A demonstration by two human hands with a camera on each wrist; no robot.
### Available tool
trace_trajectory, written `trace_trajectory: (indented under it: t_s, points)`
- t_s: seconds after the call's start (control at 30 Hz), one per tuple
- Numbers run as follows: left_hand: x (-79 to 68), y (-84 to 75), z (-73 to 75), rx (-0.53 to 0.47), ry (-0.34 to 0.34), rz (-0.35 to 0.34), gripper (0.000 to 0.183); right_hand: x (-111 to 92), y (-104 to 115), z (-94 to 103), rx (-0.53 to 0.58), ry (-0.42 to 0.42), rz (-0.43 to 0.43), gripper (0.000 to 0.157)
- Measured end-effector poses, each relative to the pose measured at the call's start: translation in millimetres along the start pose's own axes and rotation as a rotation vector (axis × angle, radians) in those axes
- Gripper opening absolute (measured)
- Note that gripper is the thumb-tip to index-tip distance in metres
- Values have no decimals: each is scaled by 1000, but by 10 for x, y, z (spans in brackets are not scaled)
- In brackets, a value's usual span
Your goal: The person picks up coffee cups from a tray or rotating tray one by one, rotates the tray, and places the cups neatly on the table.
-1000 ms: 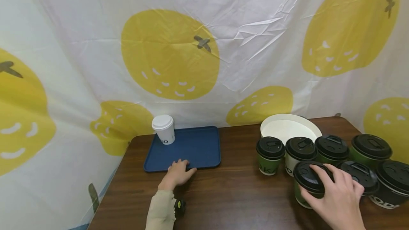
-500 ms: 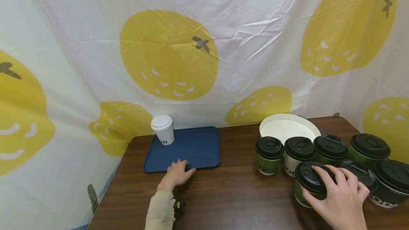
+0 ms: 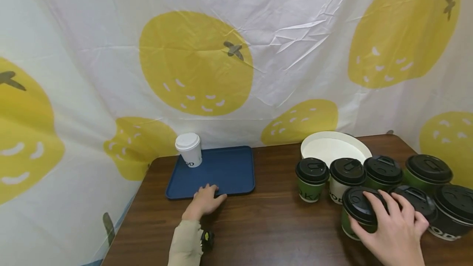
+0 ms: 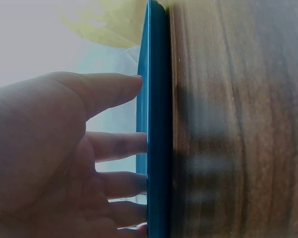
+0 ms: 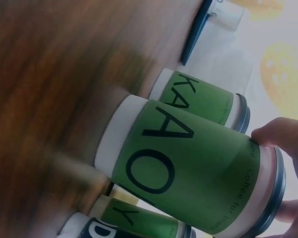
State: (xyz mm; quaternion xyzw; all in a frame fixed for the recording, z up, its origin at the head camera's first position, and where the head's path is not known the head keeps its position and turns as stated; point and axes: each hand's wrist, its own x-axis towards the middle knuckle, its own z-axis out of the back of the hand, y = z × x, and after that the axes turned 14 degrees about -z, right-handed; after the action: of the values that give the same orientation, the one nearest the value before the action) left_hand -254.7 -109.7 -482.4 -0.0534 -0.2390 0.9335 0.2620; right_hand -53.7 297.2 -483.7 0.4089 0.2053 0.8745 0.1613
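Observation:
My right hand (image 3: 394,225) grips a green paper coffee cup (image 3: 348,224) near its black lid, thumb on the near side and fingers over the far edge. In the right wrist view this coffee cup (image 5: 188,163) fills the middle, its dark letters turned sideways; part of the hand (image 5: 293,148) shows at the right edge. My left hand (image 3: 204,201) lies at the near edge of a blue tray (image 3: 229,171), fingers extended over the rim. The left wrist view has these fingers (image 4: 116,145) reaching across the tray's rim (image 4: 159,124). On the tray's far left corner stands a white lidded cup (image 3: 189,151).
Several black-lidded cups crowd the right side, among them a small green one (image 3: 311,188), a cream one (image 3: 338,190) and a dark one (image 3: 448,221). Behind them sits a round white container (image 3: 334,147). A lemon-print curtain (image 3: 281,65) hangs behind the brown table (image 3: 266,229).
My right hand and the gripped coffee cup have shifted very slightly to the right. The left hand, the tray and the white cup stay as they were.

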Motion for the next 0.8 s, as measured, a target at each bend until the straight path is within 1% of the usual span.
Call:
trace_trajectory:
  t_s: [0.07,0.17,0.23,0.3,0.4,0.47,0.6,0.73,0.8]
  points:
    - [0,4,2,1,0,0,55,-16,6,-2,-8,-3,-17,102]
    - [1,8,0,5,0,-2,55,-46,31,8,-17,10,-56,108]
    - [2,12,-2,8,0,-3,55,-68,73,15,-8,-2,-66,110]
    - [3,17,-4,12,-1,-5,55,-88,149,13,23,-29,-52,106]
    - [-3,27,2,17,-5,-7,54,-114,323,-23,98,-89,32,95]
    - [-7,29,7,16,-7,-8,54,-131,459,-68,149,-106,99,87]
    - [-22,5,24,11,-6,-9,54,-166,736,-189,234,-73,224,76]
    - [-29,-18,29,8,-2,-14,55,-209,978,-333,304,-7,310,70]
    - [-20,-10,22,7,0,-15,55,-222,1092,-393,318,27,340,68]
